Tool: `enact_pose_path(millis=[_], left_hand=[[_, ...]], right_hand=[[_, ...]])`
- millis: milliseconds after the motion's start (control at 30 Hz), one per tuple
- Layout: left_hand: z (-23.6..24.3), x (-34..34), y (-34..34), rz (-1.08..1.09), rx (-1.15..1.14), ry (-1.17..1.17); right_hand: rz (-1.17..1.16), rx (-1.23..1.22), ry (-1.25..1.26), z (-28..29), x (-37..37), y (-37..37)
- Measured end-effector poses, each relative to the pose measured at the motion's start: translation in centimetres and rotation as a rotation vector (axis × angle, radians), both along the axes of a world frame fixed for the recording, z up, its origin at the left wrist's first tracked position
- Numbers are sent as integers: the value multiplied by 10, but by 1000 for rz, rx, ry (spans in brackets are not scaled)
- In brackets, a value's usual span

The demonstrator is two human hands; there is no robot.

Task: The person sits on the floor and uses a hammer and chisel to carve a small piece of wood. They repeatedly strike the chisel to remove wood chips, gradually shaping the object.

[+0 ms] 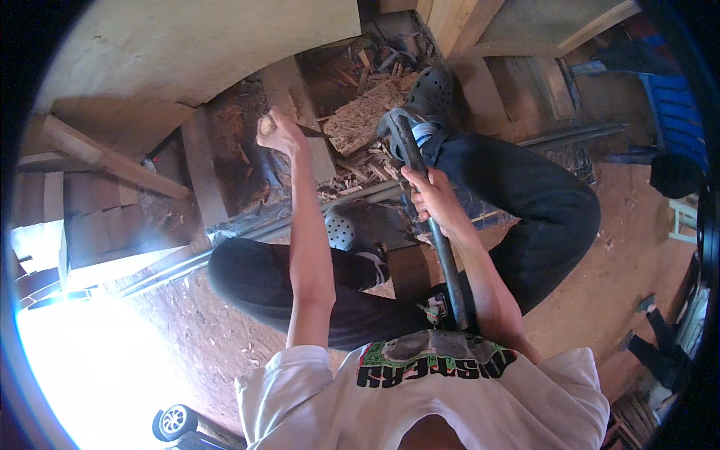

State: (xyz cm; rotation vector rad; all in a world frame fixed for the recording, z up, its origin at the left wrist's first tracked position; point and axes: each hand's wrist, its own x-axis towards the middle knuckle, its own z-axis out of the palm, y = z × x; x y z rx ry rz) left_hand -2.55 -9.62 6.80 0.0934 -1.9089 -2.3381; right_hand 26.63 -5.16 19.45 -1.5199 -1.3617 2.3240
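My left hand point(282, 136) is a closed fist around a short wooden-handled tool; the rounded handle end shows at the thumb side. Its dark, pointed blade point(316, 133) juts out to the right, above a wooden beam. Whether it is a chisel or a knife I cannot tell. My right hand point(433, 196) wraps around the long dark handle of a hammer point(444, 259). The handle slants from near my shirt up to a bluish-grey head beside my right foot; the head's exact shape is hard to make out. Between the hands lies a chipped wooden piece point(365, 114).
Wood chips point(367, 166) are scattered around my feet, which wear grey clogs point(340, 231). A pale board point(202, 45) leans at the upper left. Long metal pipes point(300, 217) cross the ground. A blue plastic chair point(677, 112) stands at the right, with another person's legs point(660, 349) lower down.
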Motion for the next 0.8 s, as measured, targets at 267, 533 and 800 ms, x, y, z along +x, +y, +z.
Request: enact_pose_path(millis=[267, 533, 800], left_hand=[[-26, 28, 8, -134, 76, -88], [1, 29, -7, -160, -37, -38], [-23, 43, 5, -121, 105, -12]], right_hand=[[89, 34, 9, -5, 5, 1], [39, 27, 10, -3, 4, -1], [30, 35, 4, -9, 6, -1]])
